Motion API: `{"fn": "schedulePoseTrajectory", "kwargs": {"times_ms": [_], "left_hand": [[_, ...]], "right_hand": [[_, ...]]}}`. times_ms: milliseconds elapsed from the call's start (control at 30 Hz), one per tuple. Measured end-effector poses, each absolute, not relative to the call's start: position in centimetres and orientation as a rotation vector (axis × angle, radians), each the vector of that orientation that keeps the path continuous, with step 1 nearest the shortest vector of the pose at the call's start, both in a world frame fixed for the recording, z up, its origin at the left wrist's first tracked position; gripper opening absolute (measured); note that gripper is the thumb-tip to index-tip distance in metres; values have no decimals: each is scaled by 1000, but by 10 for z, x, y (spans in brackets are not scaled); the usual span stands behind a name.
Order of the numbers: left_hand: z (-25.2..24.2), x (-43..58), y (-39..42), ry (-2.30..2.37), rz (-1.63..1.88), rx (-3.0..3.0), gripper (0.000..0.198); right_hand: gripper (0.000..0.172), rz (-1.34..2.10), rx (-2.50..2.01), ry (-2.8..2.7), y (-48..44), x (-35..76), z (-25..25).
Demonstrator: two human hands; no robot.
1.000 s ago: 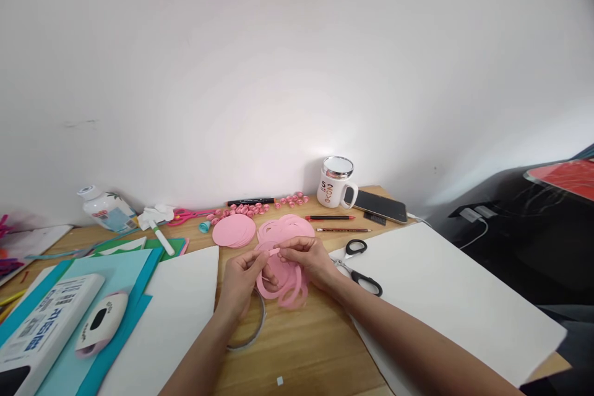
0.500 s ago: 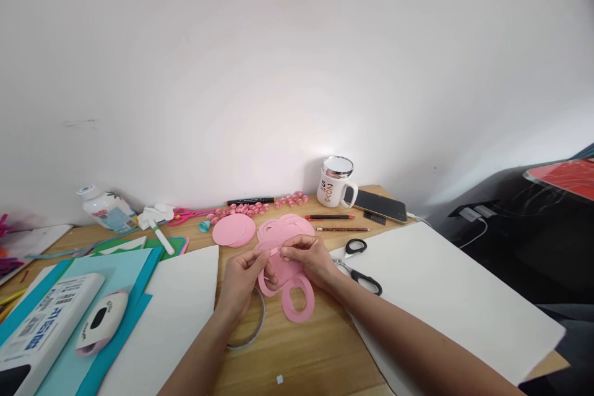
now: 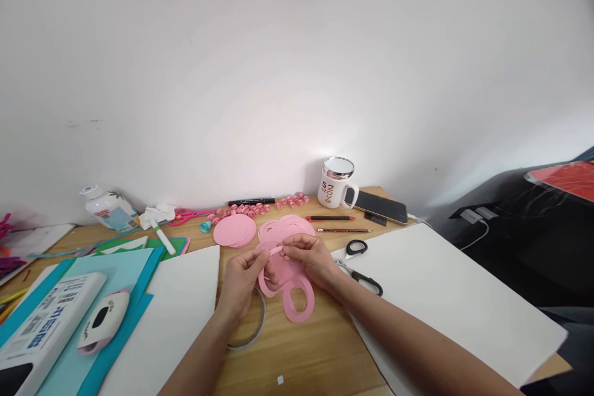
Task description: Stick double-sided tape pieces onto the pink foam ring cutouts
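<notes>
Between my two hands is a narrow pink paper strip (image 3: 276,250), pinched by my left hand (image 3: 245,273) at one end and by my right hand (image 3: 307,257) at the other. Both hands are closed at the fingertips. Under and around them lie pink paper rings (image 3: 299,314), partly hidden by my fingers. A stack of pink paper circles (image 3: 235,231) sits just beyond my left hand, and more pink cut pieces (image 3: 292,226) lie behind my right. A roll of tape (image 3: 263,315) rests beside my left wrist, partly covered by it.
Black-handled scissors (image 3: 366,281) lie right of my hand on white paper (image 3: 455,297). Further back are a pencil (image 3: 344,230), a pen (image 3: 331,218), a mug (image 3: 335,185), a phone (image 3: 378,205) and small pink curls (image 3: 244,209). Teal sheets (image 3: 139,260) and a bottle (image 3: 109,209) occupy the left.
The view has shifted very slightly. Both hands keep the same pinch on the pink strip, with almost no movement.
</notes>
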State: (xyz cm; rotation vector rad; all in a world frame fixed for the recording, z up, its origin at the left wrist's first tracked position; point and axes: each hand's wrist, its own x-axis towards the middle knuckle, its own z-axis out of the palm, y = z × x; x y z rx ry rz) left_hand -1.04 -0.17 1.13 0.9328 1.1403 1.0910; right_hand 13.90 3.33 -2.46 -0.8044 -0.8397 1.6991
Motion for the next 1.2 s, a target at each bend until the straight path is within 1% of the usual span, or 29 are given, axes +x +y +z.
{"fn": "schedulePoseTrajectory", "kwargs": {"times_ms": [200,567,767,933,1200], "left_hand": [[13,-10,-2,1117,1105,945,28],[11,-11,-2,1141,1105,940,29],[14,-10,-2,1171,1129,949,33],[13,-10,-2,1174,1102,962,29],[14,-9,-2,1150,1116,986,29]], "right_hand": [[20,1676,-800,-890,33,139,-23],[20,1665,-826,-905,33,139,-23],[25,1725,-782,-900,33,140,-25],[26,1697,-802,-863,34,140,-24],[21,1641,-845,-943,33,139,-21]]}}
